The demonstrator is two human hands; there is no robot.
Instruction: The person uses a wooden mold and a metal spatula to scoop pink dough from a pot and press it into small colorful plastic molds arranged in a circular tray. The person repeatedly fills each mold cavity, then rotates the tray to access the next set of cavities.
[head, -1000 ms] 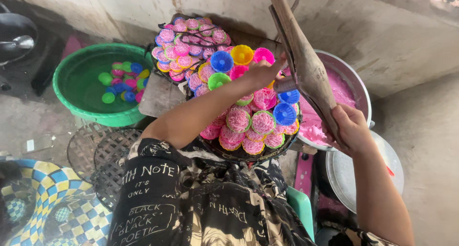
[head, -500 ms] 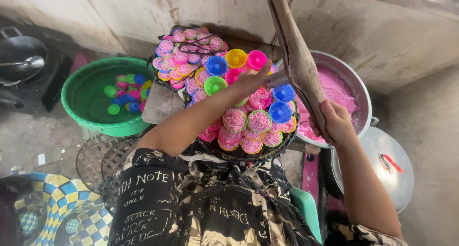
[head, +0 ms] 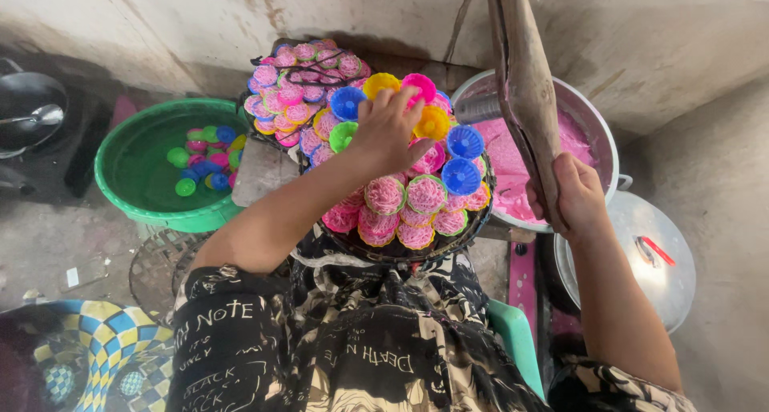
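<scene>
The big metal pot (head: pixel 597 131) of pink batter stands at the right beside the round tray (head: pixel 473 228) of small coloured cup moulds (head: pixel 426 194), so the step in hand looks like filling or arranging moulds. The right hand (head: pixel 578 197) is wrapped tight round the long wooden lever (head: pixel 525 83) above the pot; the left hand (head: pixel 390 130), arm stretched forward, rests fingers spread on the yellow and pink moulds at the tray's far side, which seem to need careful seating next
</scene>
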